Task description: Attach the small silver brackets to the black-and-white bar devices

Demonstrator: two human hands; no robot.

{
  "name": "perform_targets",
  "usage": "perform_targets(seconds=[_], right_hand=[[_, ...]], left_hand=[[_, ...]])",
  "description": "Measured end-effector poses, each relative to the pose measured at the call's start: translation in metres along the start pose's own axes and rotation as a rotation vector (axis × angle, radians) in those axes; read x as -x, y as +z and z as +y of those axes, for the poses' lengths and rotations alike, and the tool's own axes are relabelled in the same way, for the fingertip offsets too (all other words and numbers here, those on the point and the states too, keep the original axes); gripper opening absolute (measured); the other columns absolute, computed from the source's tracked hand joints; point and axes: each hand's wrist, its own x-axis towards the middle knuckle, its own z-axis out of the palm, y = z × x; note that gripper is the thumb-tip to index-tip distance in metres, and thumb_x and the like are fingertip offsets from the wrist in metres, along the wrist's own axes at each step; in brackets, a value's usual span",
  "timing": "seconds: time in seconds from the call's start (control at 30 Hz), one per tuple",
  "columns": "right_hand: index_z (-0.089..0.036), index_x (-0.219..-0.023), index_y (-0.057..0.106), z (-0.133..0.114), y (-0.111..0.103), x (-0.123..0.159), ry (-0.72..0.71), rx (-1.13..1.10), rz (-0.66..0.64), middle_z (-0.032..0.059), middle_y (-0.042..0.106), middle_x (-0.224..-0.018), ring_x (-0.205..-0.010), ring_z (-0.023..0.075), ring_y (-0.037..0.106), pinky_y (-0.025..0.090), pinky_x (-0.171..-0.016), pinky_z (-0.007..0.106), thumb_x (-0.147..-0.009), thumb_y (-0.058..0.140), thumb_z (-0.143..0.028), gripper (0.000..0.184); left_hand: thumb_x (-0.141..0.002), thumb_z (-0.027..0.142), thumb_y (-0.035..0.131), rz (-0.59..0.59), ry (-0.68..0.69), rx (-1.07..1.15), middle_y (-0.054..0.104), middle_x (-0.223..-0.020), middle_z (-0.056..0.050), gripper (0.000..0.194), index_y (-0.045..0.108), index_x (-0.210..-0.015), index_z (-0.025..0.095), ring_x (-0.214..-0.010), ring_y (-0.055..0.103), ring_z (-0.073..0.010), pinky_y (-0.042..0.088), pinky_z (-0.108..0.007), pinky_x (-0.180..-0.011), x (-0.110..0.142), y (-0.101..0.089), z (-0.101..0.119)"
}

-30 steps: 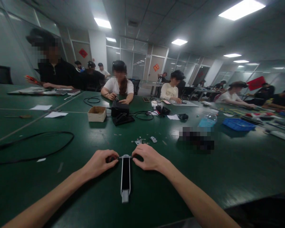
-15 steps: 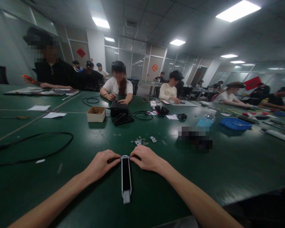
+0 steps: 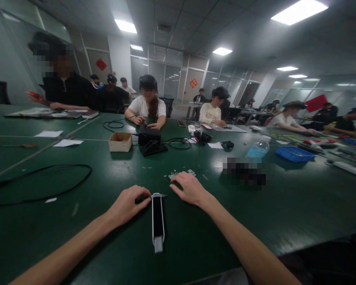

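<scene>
Beside a black-and-silver bar (image 3: 158,221), left hand (image 3: 127,205) touching, right hand (image 3: 190,189) apart

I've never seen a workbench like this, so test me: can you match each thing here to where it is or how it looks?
Things:
1. blue plastic tray
2. cardboard box
3. black cable
4. left hand

Descriptions:
A. curled in a loose loop on the green table
B. gripping a small dark piece by a white bar
C. open-topped, beside a black unit
D. beside a plastic bottle

Pairs: 1-D, 2-C, 3-A, 4-B
</scene>
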Motion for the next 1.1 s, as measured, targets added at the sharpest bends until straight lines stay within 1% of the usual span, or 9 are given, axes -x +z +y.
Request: perform_targets(seconds=[0.1,0.17,0.27,0.4,0.53,0.7,0.9,1.1], right_hand=[[-0.014,-0.102,0.062,0.017,-0.005,0.002,0.169,0.076,0.004,0.0104,0.063,-0.098,-0.090,0.0198,0.057,0.045,-0.078,0.035,-0.092,0.047,-0.022,0.020],[-0.014,-0.103,0.062,0.028,-0.008,0.004,0.259,0.118,-0.009,0.0114,0.063,-0.100,-0.091,0.0216,0.056,0.046,-0.078,0.036,-0.091,0.047,-0.021,0.021],[-0.016,-0.102,0.063,0.041,-0.010,0.007,0.318,0.152,-0.043,0.0120,0.062,-0.102,-0.094,0.0229,0.056,0.046,-0.080,0.036,-0.090,0.046,-0.021,0.021],[-0.016,-0.104,0.064,0.047,-0.006,0.008,0.294,0.127,-0.086,0.0112,0.063,-0.102,-0.095,0.0226,0.056,0.046,-0.080,0.035,-0.090,0.046,-0.020,0.022],[-0.018,-0.103,0.065,0.046,0.002,0.006,0.243,0.121,-0.112,0.0100,0.063,-0.102,-0.094,0.0219,0.057,0.046,-0.080,0.035,-0.091,0.046,-0.020,0.022],[-0.017,-0.100,0.067,0.046,0.005,0.003,0.240,0.128,-0.149,0.0110,0.063,-0.102,-0.094,0.0229,0.057,0.046,-0.080,0.036,-0.091,0.045,-0.020,0.024],[-0.017,-0.092,0.066,0.045,0.006,0.001,0.238,0.153,-0.107,0.0105,0.063,-0.095,-0.090,0.0225,0.057,0.045,-0.077,0.034,-0.090,0.046,-0.019,0.020],[-0.015,-0.083,0.058,0.037,0.000,0.001,0.190,0.176,-0.002,0.0090,0.060,-0.087,-0.080,0.0187,0.054,0.044,-0.071,0.031,-0.086,0.050,-0.016,0.009]], left_hand=[[-0.087,0.035,0.047,-0.005,0.004,0.014,0.064,-0.086,-0.004,0.026,0.065,-0.095,0.018,-0.074,0.057,-0.0177,0.046,-0.029,-0.066,0.000,0.001,-0.003],[-0.087,0.033,0.048,0.007,0.005,0.013,0.064,-0.087,-0.004,0.024,0.064,-0.095,0.018,-0.074,0.057,-0.0176,0.046,-0.029,-0.067,0.001,0.003,-0.005],[-0.087,0.031,0.050,0.028,0.015,0.005,0.063,-0.086,-0.003,0.021,0.064,-0.095,0.018,-0.075,0.057,-0.0176,0.046,-0.030,-0.068,0.003,0.005,-0.007],[-0.089,0.028,0.050,0.033,0.033,0.013,0.064,-0.089,-0.003,0.018,0.064,-0.097,0.020,-0.080,0.057,-0.0173,0.046,-0.030,-0.072,0.004,0.007,-0.010],[-0.091,0.027,0.050,0.029,0.045,0.030,0.064,-0.095,-0.003,0.018,0.064,-0.100,0.020,-0.086,0.058,-0.0169,0.046,-0.029,-0.076,0.005,0.007,-0.012],[-0.091,0.025,0.050,0.017,0.037,0.005,0.065,-0.094,-0.004,0.018,0.065,-0.100,0.019,-0.087,0.058,-0.0175,0.047,-0.031,-0.079,0.005,0.006,-0.008],[-0.091,0.027,0.048,0.033,0.041,-0.015,0.066,-0.092,-0.005,0.020,0.065,-0.098,0.019,-0.086,0.059,-0.0182,0.048,-0.032,-0.079,0.003,0.005,-0.004],[-0.090,0.034,0.045,0.033,0.034,-0.012,0.066,-0.093,-0.005,0.025,0.065,-0.097,0.020,-0.084,0.061,-0.0199,0.049,-0.034,-0.076,0.002,0.006,-0.007]])
